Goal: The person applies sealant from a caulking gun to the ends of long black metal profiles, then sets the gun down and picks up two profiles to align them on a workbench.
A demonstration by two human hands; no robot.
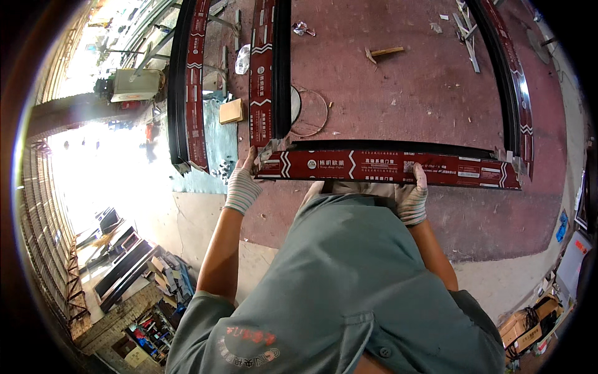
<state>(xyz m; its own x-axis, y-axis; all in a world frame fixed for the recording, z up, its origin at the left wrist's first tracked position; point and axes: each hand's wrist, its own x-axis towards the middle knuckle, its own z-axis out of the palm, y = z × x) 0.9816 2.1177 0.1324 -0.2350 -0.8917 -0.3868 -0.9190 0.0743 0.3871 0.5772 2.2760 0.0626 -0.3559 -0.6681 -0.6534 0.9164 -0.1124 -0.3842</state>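
A dark aluminium frame profile [380, 167], wrapped in red printed film, lies crosswise right in front of my waist. Its left end meets a long upright profile [261, 81] at a corner, and its right end meets another long profile [507, 81]. Both my hands wear striped knit gloves. My left hand [243, 187] grips the left corner, its fingers partly hidden by the profile. Farther right, my right hand [413, 198] is closed on the near edge of the crosswise profile, thumb on the red film and the other fingers mostly hidden.
A separate red-filmed profile [194, 87] stands at the left. Beyond the crosspiece, a wooden-handled hammer [386, 51] and a thin hoop [327, 112] lie on the reddish floor. A tan block [231, 111] rests near a pale blue sheet [218, 134]. Cardboard boxes [526, 327] sit at lower right.
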